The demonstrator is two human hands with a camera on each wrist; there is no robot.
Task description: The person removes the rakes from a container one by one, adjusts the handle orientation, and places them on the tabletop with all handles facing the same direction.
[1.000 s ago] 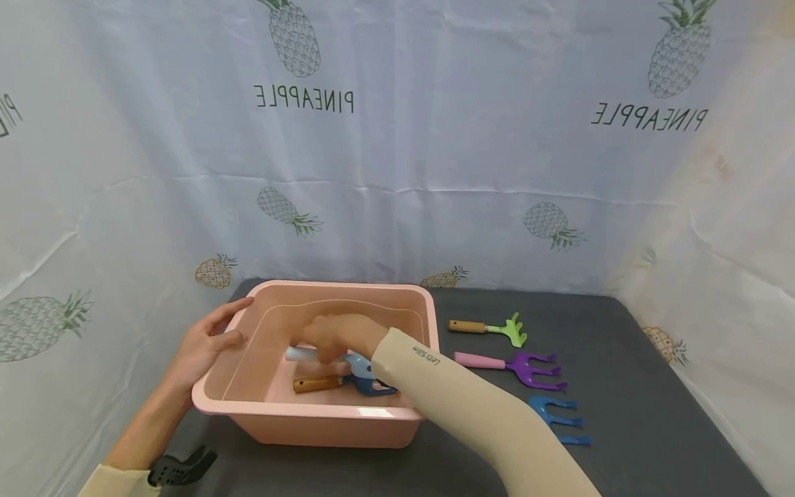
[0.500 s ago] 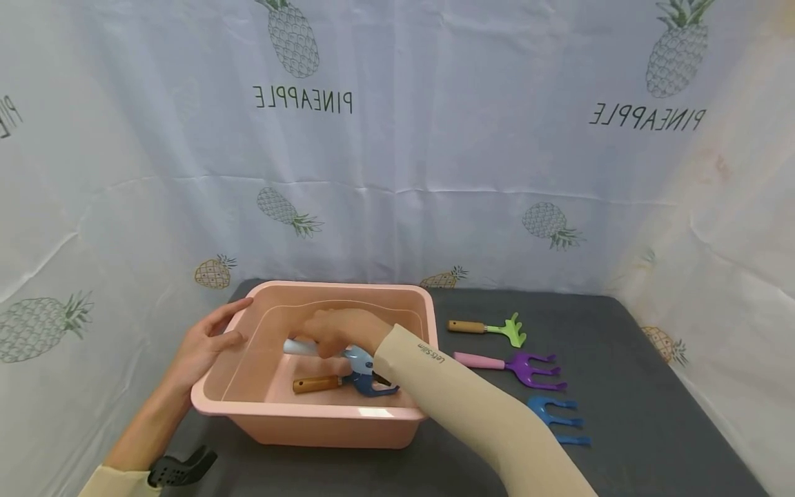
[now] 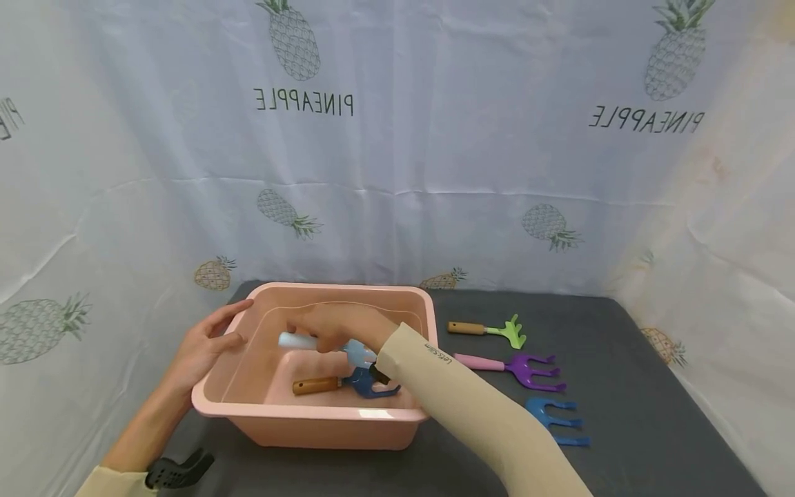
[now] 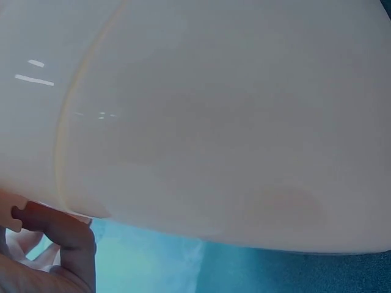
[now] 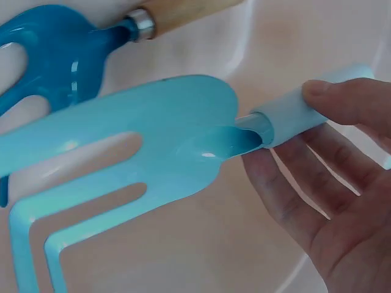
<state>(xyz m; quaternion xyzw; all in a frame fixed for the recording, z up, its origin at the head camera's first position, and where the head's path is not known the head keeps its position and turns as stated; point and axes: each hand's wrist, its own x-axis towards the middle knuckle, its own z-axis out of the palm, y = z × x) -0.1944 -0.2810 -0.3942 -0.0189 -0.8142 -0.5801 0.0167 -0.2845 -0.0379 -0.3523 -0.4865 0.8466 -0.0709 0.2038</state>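
Pale-blue garden fork [image 5: 183,116] in the pink basin [image 3: 298,411]

So the right hand [image 5: 348,207] has its handle pinched between thumb and fingers, inside the basin, while the left hand [image 3: 201,348] grips the rim. A darker blue wooden-handled fork [image 3: 326,384] lies just beside it. Green rake [image 3: 512,332] and purple fork [image 3: 524,367] sit on the table [image 3: 633,414].

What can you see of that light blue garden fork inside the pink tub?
The light blue fork has a glossy head with three tines, perhaps coated metal or plastic; two bend sharply, while the third runs out of the close view. Its handle, paler and cylindrical, points left, gripped by the right hand. It is inside the tub, overlapping a darker blue tool in view; whether they touch I can't tell.
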